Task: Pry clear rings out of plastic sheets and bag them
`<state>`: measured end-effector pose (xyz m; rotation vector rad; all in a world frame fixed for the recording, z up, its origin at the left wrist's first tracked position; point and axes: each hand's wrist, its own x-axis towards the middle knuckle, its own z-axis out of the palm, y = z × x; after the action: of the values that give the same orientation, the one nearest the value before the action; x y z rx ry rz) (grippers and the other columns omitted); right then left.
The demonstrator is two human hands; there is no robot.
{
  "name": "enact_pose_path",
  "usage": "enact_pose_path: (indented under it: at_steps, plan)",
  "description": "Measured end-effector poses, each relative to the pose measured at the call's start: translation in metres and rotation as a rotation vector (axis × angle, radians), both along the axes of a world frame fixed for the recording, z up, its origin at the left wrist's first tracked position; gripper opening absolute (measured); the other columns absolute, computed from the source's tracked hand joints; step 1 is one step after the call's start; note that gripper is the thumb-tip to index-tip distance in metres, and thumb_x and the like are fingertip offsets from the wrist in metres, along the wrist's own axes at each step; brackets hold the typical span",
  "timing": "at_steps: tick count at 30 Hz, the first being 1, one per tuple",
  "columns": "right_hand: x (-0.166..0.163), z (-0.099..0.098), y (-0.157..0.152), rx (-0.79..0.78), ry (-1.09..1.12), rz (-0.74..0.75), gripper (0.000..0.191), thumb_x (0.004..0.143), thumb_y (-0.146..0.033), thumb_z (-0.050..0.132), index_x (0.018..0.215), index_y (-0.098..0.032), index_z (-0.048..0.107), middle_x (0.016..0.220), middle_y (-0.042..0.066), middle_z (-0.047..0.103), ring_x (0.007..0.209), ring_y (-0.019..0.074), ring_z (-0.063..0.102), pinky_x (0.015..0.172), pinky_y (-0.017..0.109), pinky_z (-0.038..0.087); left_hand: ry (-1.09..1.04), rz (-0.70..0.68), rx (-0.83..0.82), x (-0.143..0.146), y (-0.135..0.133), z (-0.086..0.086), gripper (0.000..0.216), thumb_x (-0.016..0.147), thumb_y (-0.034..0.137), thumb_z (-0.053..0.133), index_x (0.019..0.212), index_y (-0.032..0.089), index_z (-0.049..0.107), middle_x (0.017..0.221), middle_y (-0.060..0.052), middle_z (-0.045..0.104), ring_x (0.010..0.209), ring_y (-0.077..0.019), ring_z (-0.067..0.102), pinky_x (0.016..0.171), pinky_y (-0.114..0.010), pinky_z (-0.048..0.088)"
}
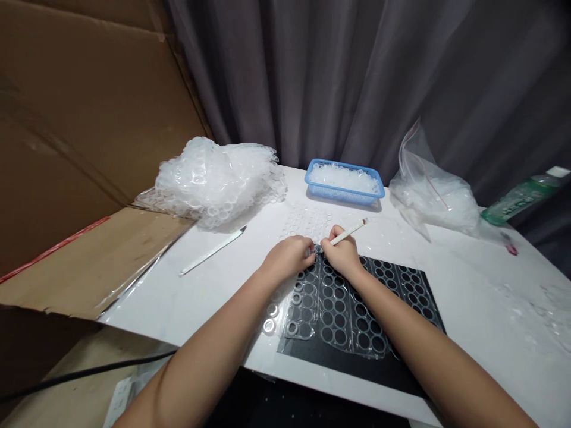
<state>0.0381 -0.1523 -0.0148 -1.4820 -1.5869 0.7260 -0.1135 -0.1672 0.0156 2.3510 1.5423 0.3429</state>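
The one view came from a camera worn on the person's head, looking forward and down over the white counter (200, 285), with both forearms running up from the bottom edge to the left hand (289, 255) and right hand (343, 257) near the middle. It sat close to the work, near enough to show single rings in the sheet (339, 309). It faced the grey curtain (357, 71) behind the far edge, with cardboard (66, 148) filling the left side.

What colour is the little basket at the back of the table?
Blue basket, holding clear plastic pieces; the head view shows it plainly.
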Motion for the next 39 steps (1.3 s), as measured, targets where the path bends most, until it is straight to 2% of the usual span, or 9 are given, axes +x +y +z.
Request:
enact_pose_path:
  at_steps: [10, 14, 18, 22, 25, 28, 30, 36, 39]
  plan:
    - [-0.003, 0.004, -0.001, 0.021, -0.104, 0.071, 0.017, 0.068, -0.020, 0.046, 0.060, -0.022, 0.032, 0.048, -0.006, 0.036, 0.049, 0.0126, 0.036, 0.051, 0.026, 0.025, 0.069, 0.064, 0.008, 0.008, -0.002, -0.001, 0.022, 0.084, 0.027, 0.043, 0.082, 0.014, 0.060, 0.085, -0.010, 0.063, 0.073, -0.0190, 0.057, 0.068, -0.029, 0.042]
    - [-0.002, 0.013, 0.005, -0.046, -0.174, 0.164, 0.014, 0.069, -0.020, 0.046, 0.063, -0.022, 0.034, 0.053, -0.004, 0.042, 0.051, 0.0129, 0.038, 0.051, 0.025, 0.025, -0.303, 0.325, 0.055, -0.008, 0.006, 0.003, 0.023, 0.084, 0.029, 0.036, 0.077, 0.016, 0.054, 0.075, -0.006, 0.063, 0.071, -0.0174, 0.056, 0.067, -0.028, 0.042]
    - [0.002, 0.014, 0.018, -0.145, -0.086, 0.179, 0.011, 0.069, -0.024, 0.048, 0.064, -0.022, 0.038, 0.053, -0.005, 0.048, 0.053, 0.0135, 0.045, 0.053, 0.024, 0.031, -0.634, 0.559, 0.057, -0.022, 0.014, 0.007, 0.019, 0.080, 0.031, 0.037, 0.074, 0.018, 0.049, 0.082, -0.003, 0.067, 0.064, -0.0137, 0.053, 0.058, -0.024, 0.039]
    - [0.006, 0.007, 0.028, -0.121, 0.045, 0.051, 0.012, 0.068, -0.026, 0.046, 0.062, -0.023, 0.036, 0.046, -0.006, 0.046, 0.050, 0.0142, 0.048, 0.053, 0.024, 0.034, -0.538, 0.532, -0.066, -0.014, 0.011, 0.005, 0.014, 0.075, 0.027, 0.044, 0.085, 0.019, 0.052, 0.062, 0.002, 0.059, 0.052, -0.0123, 0.047, 0.053, -0.023, 0.034]
    - [0.005, 0.001, 0.027, -0.049, 0.041, 0.041, 0.014, 0.067, -0.026, 0.047, 0.060, -0.022, 0.035, 0.046, -0.007, 0.043, 0.050, 0.0132, 0.045, 0.053, 0.023, 0.032, -0.385, 0.340, -0.022, -0.004, 0.008, 0.003, 0.028, 0.077, 0.025, 0.044, 0.104, 0.020, 0.052, 0.056, 0.005, 0.054, 0.053, -0.0137, 0.049, 0.055, -0.024, 0.034]
    - [0.004, -0.004, 0.023, -0.013, 0.047, 0.045, 0.016, 0.067, -0.027, 0.048, 0.059, -0.022, 0.034, 0.046, -0.007, 0.042, 0.050, 0.0123, 0.043, 0.053, 0.023, 0.031, -0.187, 0.109, 0.016, 0.000, 0.008, 0.002, 0.023, 0.079, 0.024, 0.042, 0.093, 0.020, 0.060, 0.070, -0.002, 0.062, 0.067, -0.0157, 0.056, 0.063, -0.025, 0.038]
    - [0.003, -0.006, 0.023, -0.015, 0.076, 0.037, 0.016, 0.068, -0.026, 0.047, 0.060, -0.022, 0.034, 0.047, -0.007, 0.043, 0.050, 0.0123, 0.044, 0.054, 0.023, 0.032, -0.080, 0.045, 0.023, 0.001, 0.010, 0.001, 0.023, 0.081, 0.025, 0.042, 0.084, 0.019, 0.064, 0.077, -0.005, 0.065, 0.074, -0.0169, 0.058, 0.067, -0.026, 0.039]
    - [0.003, -0.007, 0.025, 0.010, 0.007, 0.045, 0.016, 0.070, -0.027, 0.046, 0.061, -0.022, 0.035, 0.049, -0.006, 0.042, 0.051, 0.0124, 0.042, 0.054, 0.024, 0.030, 0.073, 0.100, -0.007, 0.007, 0.014, -0.002, 0.024, 0.078, 0.026, 0.048, 0.092, 0.021, 0.067, 0.082, -0.007, 0.067, 0.078, -0.0199, 0.060, 0.068, -0.027, 0.039]
    - [0.002, -0.004, 0.023, 0.019, -0.039, 0.055, 0.014, 0.070, -0.027, 0.045, 0.062, -0.022, 0.035, 0.050, -0.006, 0.040, 0.050, 0.0122, 0.038, 0.052, 0.024, 0.027, -0.104, 0.164, -0.057, 0.011, 0.014, -0.005, 0.014, 0.073, 0.023, 0.053, 0.079, 0.019, 0.066, 0.074, -0.006, 0.064, 0.075, -0.0199, 0.058, 0.069, -0.028, 0.039]
